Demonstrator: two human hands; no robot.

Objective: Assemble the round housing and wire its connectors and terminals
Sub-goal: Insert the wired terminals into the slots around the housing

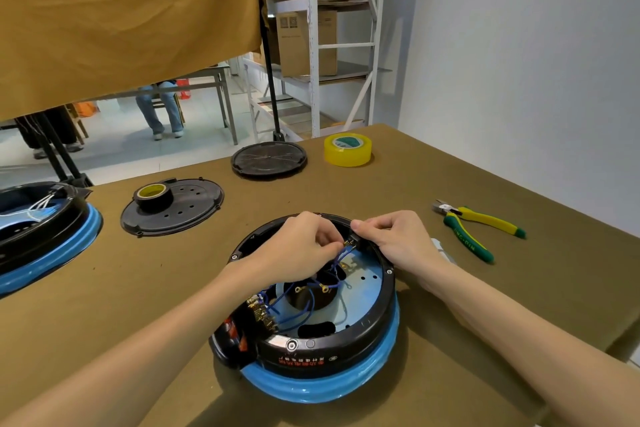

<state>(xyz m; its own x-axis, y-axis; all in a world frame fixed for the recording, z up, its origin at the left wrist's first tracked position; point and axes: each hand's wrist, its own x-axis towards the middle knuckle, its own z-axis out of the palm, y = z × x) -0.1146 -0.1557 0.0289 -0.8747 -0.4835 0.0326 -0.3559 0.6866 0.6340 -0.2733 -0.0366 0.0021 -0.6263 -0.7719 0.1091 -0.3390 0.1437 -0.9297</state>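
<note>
A round black housing (346,343) with a blue skirt lies open side up on the brown table, just in front of me. Blue wires (304,302) with brass terminals run across its pale blue inner plate. At the far rim, my left hand (298,246) pinches a brass terminal (348,246) on a blue wire. My right hand (391,236) grips a small black connector block (356,240) at the rim, right against that terminal. A row of brass terminals (263,314) sits at the housing's near left side.
Two black round covers lie beyond: one (180,215) carrying a dark tape roll (153,196), another (269,159) farther back. A yellow tape roll (347,149) stands at the back. Yellow-green pliers (478,229) lie right. A second blue-black housing (38,232) sits at the left edge.
</note>
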